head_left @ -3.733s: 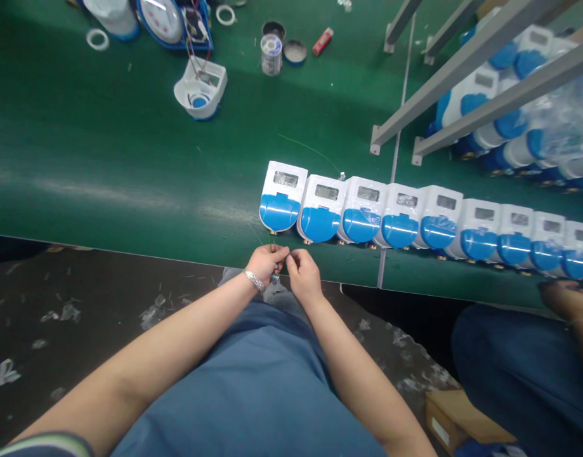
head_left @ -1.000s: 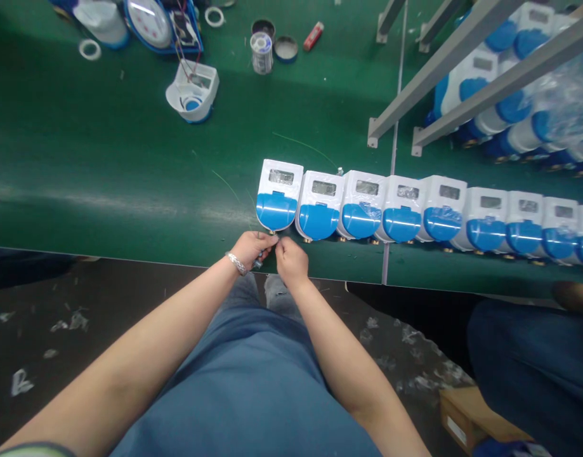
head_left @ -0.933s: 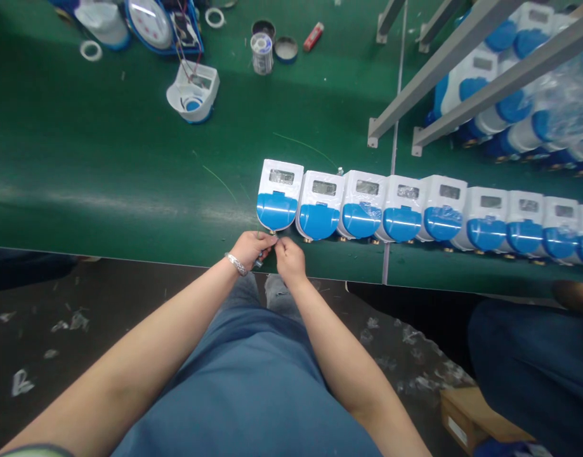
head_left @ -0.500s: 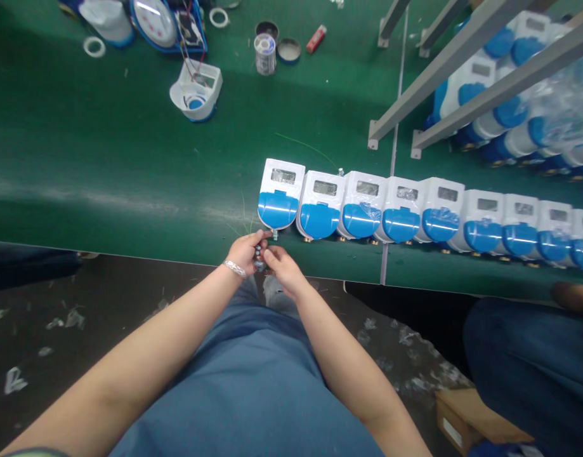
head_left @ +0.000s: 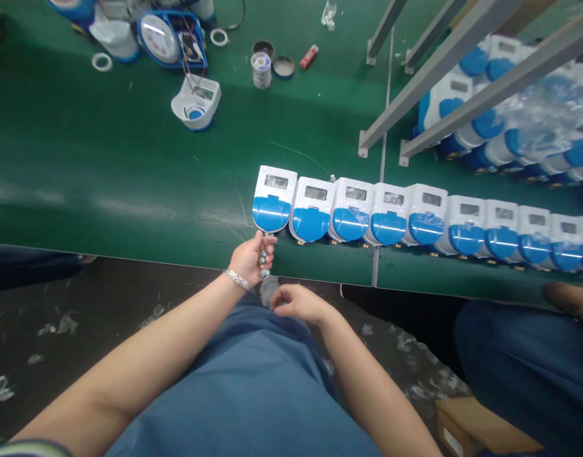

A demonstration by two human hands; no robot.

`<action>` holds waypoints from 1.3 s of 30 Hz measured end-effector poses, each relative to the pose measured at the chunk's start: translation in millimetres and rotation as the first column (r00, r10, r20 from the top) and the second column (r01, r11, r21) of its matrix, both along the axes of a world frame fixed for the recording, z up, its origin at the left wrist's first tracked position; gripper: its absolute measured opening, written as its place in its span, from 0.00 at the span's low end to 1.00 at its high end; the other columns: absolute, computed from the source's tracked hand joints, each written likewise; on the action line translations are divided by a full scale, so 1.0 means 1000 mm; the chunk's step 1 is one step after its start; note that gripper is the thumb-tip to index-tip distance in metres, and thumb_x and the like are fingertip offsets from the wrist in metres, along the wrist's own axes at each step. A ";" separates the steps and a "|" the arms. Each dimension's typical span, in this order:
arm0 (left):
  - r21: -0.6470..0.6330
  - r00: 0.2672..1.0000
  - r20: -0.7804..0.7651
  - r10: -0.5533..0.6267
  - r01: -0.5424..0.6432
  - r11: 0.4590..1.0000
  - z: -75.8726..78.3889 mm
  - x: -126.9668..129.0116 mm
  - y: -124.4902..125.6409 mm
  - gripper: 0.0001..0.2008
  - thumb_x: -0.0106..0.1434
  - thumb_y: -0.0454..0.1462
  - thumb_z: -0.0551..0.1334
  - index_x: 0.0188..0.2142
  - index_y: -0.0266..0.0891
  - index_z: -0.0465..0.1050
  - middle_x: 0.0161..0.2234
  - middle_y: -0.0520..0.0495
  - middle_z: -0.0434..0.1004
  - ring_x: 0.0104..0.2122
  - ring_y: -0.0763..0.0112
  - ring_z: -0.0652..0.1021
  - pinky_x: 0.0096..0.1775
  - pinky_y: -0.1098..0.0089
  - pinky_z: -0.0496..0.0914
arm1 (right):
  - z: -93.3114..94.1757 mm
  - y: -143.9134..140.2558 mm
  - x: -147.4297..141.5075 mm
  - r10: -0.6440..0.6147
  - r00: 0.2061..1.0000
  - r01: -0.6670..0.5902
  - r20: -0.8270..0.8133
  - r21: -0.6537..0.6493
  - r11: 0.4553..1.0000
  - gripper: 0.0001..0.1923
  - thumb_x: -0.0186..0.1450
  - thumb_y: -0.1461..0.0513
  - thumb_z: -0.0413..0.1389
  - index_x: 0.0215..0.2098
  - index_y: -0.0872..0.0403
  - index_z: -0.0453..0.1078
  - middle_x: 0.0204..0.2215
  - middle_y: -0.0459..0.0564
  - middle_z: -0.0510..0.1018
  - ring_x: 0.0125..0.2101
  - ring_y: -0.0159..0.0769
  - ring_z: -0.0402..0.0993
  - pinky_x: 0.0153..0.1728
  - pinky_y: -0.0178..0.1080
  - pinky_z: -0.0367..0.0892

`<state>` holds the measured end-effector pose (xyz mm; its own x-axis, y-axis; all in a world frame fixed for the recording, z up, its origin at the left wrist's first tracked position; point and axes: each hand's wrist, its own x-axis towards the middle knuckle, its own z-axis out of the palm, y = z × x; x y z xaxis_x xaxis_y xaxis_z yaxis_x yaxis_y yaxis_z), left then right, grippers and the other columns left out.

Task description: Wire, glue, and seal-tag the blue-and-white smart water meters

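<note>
My left hand [head_left: 252, 259] is at the table's front edge, fingers curled around several small grey pieces [head_left: 263, 257] that show between them. Its thumb and index finger reach the lower end of the leftmost white-and-blue meter [head_left: 272, 212], where a brass fitting shows. What the fingertips touch there is too small to make out. My right hand [head_left: 301, 303] hangs lower, in front of my body, with fingers loosely bent and nothing visible in them. Thin green wires [head_left: 238, 231] lie left of the leftmost meter.
Several similar meters [head_left: 431, 216] extend rightward in a row. Grey metal legs [head_left: 381, 127] rise at the right, before more meters under plastic. Behind stand an opened meter housing [head_left: 197, 105], a solder spool [head_left: 261, 71] and a red box [head_left: 309, 57]. Another person's sleeve [head_left: 524, 355] is at right.
My right hand has drawn away from my left, down and to the right. My left hand has stayed by the leftmost meter's fitting, and the small piece dangling there no longer shows.
</note>
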<state>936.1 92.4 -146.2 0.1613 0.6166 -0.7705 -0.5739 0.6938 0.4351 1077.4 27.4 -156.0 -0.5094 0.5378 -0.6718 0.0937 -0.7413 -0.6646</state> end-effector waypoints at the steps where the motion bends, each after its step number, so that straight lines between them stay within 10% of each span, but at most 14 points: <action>1: 0.013 1.000 -0.010 -0.015 0.016 1.000 0.000 0.005 -0.001 0.17 0.61 0.43 0.50 0.28 0.31 0.67 0.17 0.53 0.61 0.13 0.81 0.62 0.13 0.80 0.52 | 0.002 0.000 -0.003 -0.078 0.996 0.077 -0.043 -0.025 0.997 0.10 0.43 0.62 0.61 0.23 0.55 0.66 0.14 0.39 0.67 0.19 0.27 0.65 0.25 0.32 0.62; 7: 0.027 0.997 -0.081 0.006 -0.004 1.000 0.000 0.018 0.003 0.18 0.60 0.46 0.52 0.25 0.32 0.66 0.16 0.53 0.61 0.12 0.81 0.62 0.13 0.79 0.52 | 0.009 0.009 -0.006 -0.539 0.833 0.528 0.124 0.110 0.842 0.10 0.50 0.57 0.56 0.23 0.56 0.65 0.12 0.37 0.62 0.13 0.22 0.52 0.16 0.29 0.51; 13: -0.063 0.987 -0.036 0.159 -0.161 0.985 0.005 -0.010 0.022 0.20 0.64 0.42 0.44 0.22 0.34 0.62 0.15 0.54 0.58 0.12 0.82 0.60 0.13 0.80 0.52 | 0.013 0.009 0.041 -0.719 0.540 0.462 0.436 0.560 0.687 0.12 0.51 0.55 0.57 0.24 0.57 0.68 0.18 0.43 0.69 0.20 0.28 0.62 0.23 0.33 0.59; 18: -0.173 0.964 0.211 0.164 -0.128 0.976 0.004 -0.025 0.007 0.20 0.64 0.45 0.44 0.24 0.37 0.65 0.17 0.53 0.64 0.18 0.77 0.69 0.33 0.59 0.70 | 0.019 0.011 0.051 -0.788 0.330 0.101 0.519 0.811 0.576 0.10 0.55 0.58 0.54 0.22 0.56 0.66 0.19 0.44 0.66 0.21 0.29 0.60 0.24 0.33 0.58; 25: -0.323 0.977 0.211 0.027 0.043 0.945 -0.004 -0.008 -0.018 0.19 0.63 0.42 0.46 0.25 0.35 0.69 0.21 0.46 0.70 0.23 0.70 0.74 0.22 0.70 0.69 | 0.024 0.014 0.046 -0.818 0.306 -0.184 0.488 0.873 0.452 0.11 0.59 0.60 0.51 0.20 0.55 0.63 0.16 0.41 0.60 0.19 0.28 0.57 0.24 0.33 0.55; 32: -0.345 0.974 0.226 0.022 0.059 0.937 -0.009 0.009 -0.020 0.19 0.61 0.36 0.52 0.14 0.34 0.61 0.17 0.49 0.65 0.21 0.72 0.72 0.31 0.62 0.72 | 0.033 0.012 0.048 -0.821 0.339 -0.178 0.459 0.889 0.423 0.10 0.58 0.61 0.53 0.21 0.55 0.63 0.16 0.40 0.59 0.18 0.27 0.55 0.22 0.33 0.54; 39: -0.329 0.982 0.175 -0.066 0.122 0.936 -0.011 0.022 -0.016 0.23 0.61 0.40 0.51 0.11 0.35 0.55 0.12 0.52 0.58 0.15 0.76 0.67 0.17 0.76 0.62 | 0.034 0.013 0.049 -0.816 0.337 -0.214 0.470 0.882 0.420 0.10 0.59 0.61 0.53 0.21 0.55 0.64 0.16 0.40 0.59 0.18 0.27 0.55 0.22 0.33 0.54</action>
<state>958.4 75.9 -157.4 0.3430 0.3009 -0.8899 -0.5411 0.8377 0.0747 1126.1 40.0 -122.1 0.3291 0.9087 0.2569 0.7994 -0.1232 -0.5880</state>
